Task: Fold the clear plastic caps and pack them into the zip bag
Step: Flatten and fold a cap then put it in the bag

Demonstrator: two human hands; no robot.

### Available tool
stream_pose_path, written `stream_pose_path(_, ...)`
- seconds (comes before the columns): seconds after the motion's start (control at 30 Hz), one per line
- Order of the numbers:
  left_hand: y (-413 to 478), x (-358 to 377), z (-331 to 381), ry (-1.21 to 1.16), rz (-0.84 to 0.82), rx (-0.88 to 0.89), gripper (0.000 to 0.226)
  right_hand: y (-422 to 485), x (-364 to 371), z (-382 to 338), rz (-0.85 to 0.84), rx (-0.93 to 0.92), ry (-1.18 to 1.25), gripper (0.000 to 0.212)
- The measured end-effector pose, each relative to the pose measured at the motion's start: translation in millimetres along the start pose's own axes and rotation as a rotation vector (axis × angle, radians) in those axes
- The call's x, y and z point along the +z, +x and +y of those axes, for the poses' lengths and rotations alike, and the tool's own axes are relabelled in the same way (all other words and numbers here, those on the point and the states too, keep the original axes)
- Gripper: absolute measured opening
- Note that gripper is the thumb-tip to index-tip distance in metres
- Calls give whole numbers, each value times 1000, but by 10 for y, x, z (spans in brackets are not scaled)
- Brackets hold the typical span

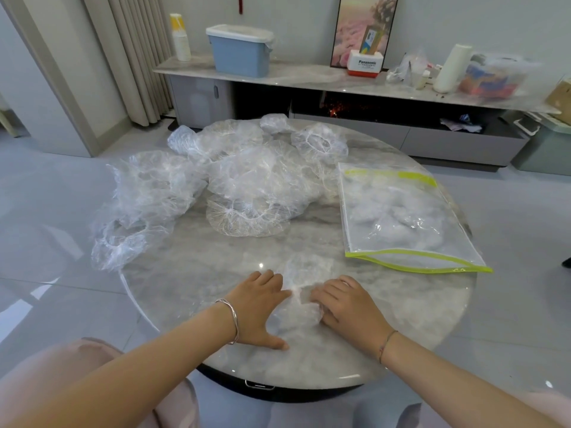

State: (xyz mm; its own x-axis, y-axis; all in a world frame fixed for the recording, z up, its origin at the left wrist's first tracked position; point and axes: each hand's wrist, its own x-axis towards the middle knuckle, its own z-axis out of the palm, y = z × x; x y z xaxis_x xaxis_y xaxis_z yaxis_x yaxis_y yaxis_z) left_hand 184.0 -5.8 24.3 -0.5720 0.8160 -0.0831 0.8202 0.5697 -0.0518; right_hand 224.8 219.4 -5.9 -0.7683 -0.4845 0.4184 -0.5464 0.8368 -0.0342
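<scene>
One clear plastic cap [301,291] lies flattened on the round marble table [216,304] near its front edge. My left hand [259,310] presses flat on the cap's left side, fingers spread. My right hand [346,304] rests on the cap's right side, fingers curled over a bunched part of it. A heap of several loose clear caps [244,180] covers the far and left part of the table, one [123,242] hanging over the left edge. The zip bag [401,217] with yellow-green edges lies at the right, several folded caps inside it.
Behind the table runs a low grey cabinet [340,84] carrying a blue lidded box [241,50], a white roll [452,67] and other clutter. Glossy floor surrounds the table. My knees in pale cloth [92,381] sit below the front edge.
</scene>
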Motion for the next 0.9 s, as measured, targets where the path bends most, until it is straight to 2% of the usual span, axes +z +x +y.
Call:
stream_pose_path(0.07,19,21,13,-21,49,28,97,-23,-24,-47,25,-80,-2,27)
stream_pose_path(0.13,19,49,15,-36,0,42,98,-39,-9,-106,29,-187,-18,24)
stream_pose_path(0.2,29,55,16,-34,-33,29,101,-38,24,-127,14,-200,4,23)
stream_pose_path(0.27,43,53,-19,-55,11,3,98,7,-8,-125,2,-59,140,21)
stream_pose_path(0.37,66,51,-82,-172,102,-43,84,112,-173,-161,-20,366,504,12)
stream_pose_path(0.47,94,48,-84,-366,153,-225,61,204,-195,-147,-21,708,862,14)
stream_pose_path(0.53,117,49,-74,-532,135,-357,39,247,-139,-111,7,832,933,9)
stream_pose_path(0.6,149,71,-84,-678,156,-447,45,277,-73,-92,14,901,964,21)
stream_pose_path(0.67,169,122,-112,-743,168,-503,41,295,-44,-84,38,948,957,34)
stream_pose_path(0.73,181,157,-124,-779,160,-529,34,314,-50,-97,108,873,830,45)
stream_pose_path(0.8,195,178,-116,-825,159,-550,30,293,-73,-121,185,660,577,50)
stream_pose_path(0.83,199,183,-105,-858,162,-569,28,279,-71,-129,180,536,463,51)
stream_pose_path(0.9,202,174,-71,-897,174,-589,26,253,-52,-157,53,355,311,50)
